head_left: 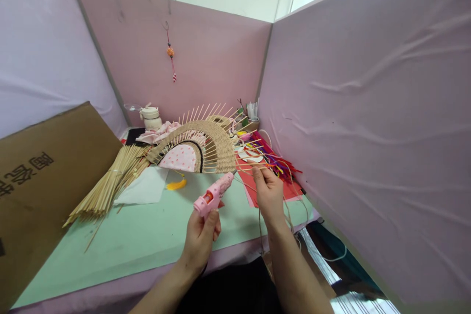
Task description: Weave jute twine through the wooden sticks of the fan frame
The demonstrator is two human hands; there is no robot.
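Note:
A pink hot glue gun (215, 194) is in my left hand (202, 235), its nozzle pointing up at the lower right edge of a half-round woven fan (220, 144). Thin sticks radiate from the fan through a band of woven twine, around a pink dotted fabric centre (180, 158). My right hand (269, 194) pinches twine (289, 213) close by the fan's lower right stick ends, thumb against fingers. Whether it also grips a stick is hard to see. Loose strands of twine hang below that hand. A yellow tassel (177, 185) lies under the fan.
A bundle of thin sticks (106, 184) and a white cloth (143, 189) lie left, beside a large cardboard box (47, 191). Behind stand a white lidded jug (150, 117) and crumpled pink fabric (162, 132). Red sheets (248, 181) and coloured fuzzy strips (275, 159) lie right.

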